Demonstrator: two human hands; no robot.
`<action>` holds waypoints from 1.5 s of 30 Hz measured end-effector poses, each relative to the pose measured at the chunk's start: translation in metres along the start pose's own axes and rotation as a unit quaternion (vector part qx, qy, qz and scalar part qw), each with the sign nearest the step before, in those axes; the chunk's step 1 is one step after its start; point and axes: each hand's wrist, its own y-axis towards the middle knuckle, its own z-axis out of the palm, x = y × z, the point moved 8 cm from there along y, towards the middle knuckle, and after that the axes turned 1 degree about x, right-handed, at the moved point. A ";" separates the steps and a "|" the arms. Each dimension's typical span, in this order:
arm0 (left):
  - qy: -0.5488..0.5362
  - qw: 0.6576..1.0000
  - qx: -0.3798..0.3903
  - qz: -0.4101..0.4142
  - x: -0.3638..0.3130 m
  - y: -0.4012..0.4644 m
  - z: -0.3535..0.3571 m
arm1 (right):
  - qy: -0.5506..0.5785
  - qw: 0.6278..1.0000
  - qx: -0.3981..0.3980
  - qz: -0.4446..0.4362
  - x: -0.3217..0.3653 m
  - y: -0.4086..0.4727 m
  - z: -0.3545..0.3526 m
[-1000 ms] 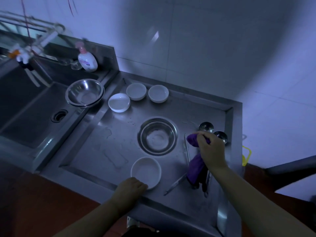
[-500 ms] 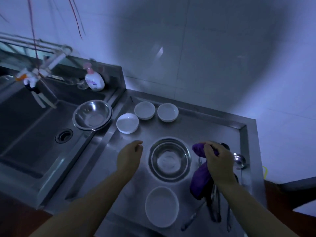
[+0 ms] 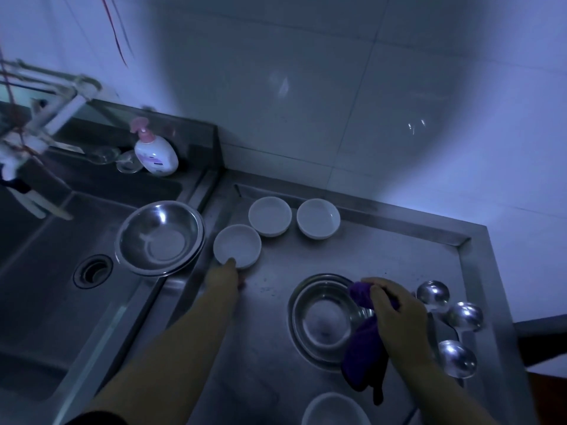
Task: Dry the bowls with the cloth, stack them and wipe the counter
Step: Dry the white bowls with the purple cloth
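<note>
On the steel counter (image 3: 383,246) beside the sink (image 3: 46,240), the left hand (image 3: 227,276) reached the near rim of a white bowl (image 3: 237,246); one fingertip lay over the rim, but whether the fingers had closed on it could not be told. Two more white bowls (image 3: 270,214) (image 3: 318,217) stood just behind it, near the back edge, and a fourth white bowl (image 3: 333,409) sat at the lower frame edge. The right hand (image 3: 395,314) gripped a purple cloth (image 3: 363,357), fingers curled round its upper part, the rest hanging over the right edge of a steel bowl (image 3: 325,317) at mid-counter. A second steel bowl (image 3: 159,237) rested across the sink's edge. Three ladles (image 3: 463,314) lay to the right, near the cloth.

Handling assessment: the white bowls appeared ceramic, hence rigid, moderately light, breakable, and probably slippery if wet. The rim was judged the best hold, thumb inside and fingers outside, with the cloth cupped beneath while drying. The cloth was soft and limp and would conform to the bowl's interior. Stacking should be done gently to avoid chipping.
</note>
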 end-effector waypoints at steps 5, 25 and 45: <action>-0.014 0.998 0.030 -0.044 0.002 0.012 0.003 | -0.014 1.000 -0.025 0.012 -0.002 -0.001 0.013; 0.253 0.911 0.151 0.290 -0.041 -0.075 -0.063 | -0.010 1.000 -0.001 -0.004 0.034 -0.037 0.023; 0.077 0.899 0.115 0.414 -0.114 -0.245 -0.100 | 0.176 0.953 0.018 -0.247 0.189 -0.077 0.014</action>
